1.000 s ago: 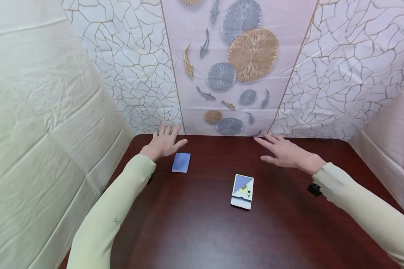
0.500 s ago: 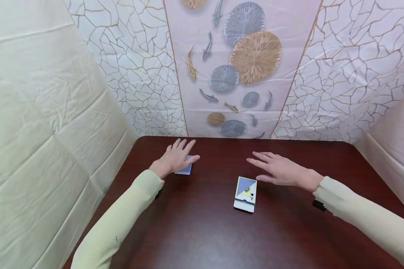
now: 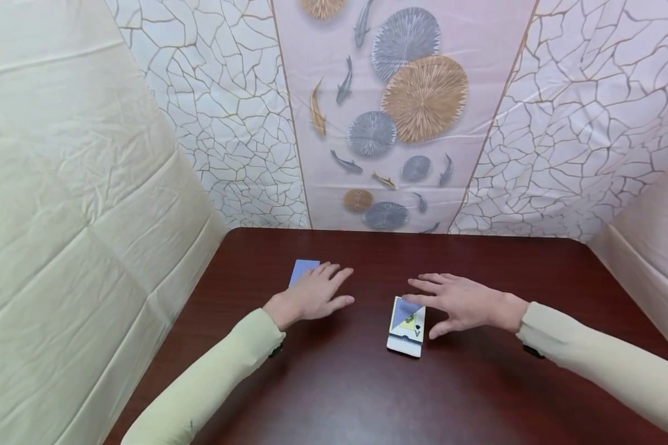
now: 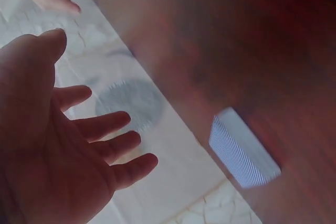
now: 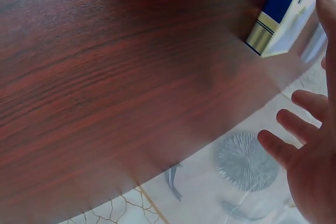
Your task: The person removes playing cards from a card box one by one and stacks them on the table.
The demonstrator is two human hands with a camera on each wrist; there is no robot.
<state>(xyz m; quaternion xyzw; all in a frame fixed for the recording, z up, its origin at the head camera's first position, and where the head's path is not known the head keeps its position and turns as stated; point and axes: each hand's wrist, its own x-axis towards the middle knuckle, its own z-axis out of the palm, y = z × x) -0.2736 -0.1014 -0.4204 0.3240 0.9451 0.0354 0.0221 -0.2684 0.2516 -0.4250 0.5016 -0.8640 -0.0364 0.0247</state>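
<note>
Left hand with spread, nearly straight fingers, gripping nothing, above the table; partly covering the blue card deck in the head view. Next, card box, lying flat. Farthest right, right hand, loosely spread, gripping nothing, beside and partly over the card box.

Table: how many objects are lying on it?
2: the blue deck, partly hidden by the left hand; the card box, partly hidden by the right hand. More may be hidden.
</note>
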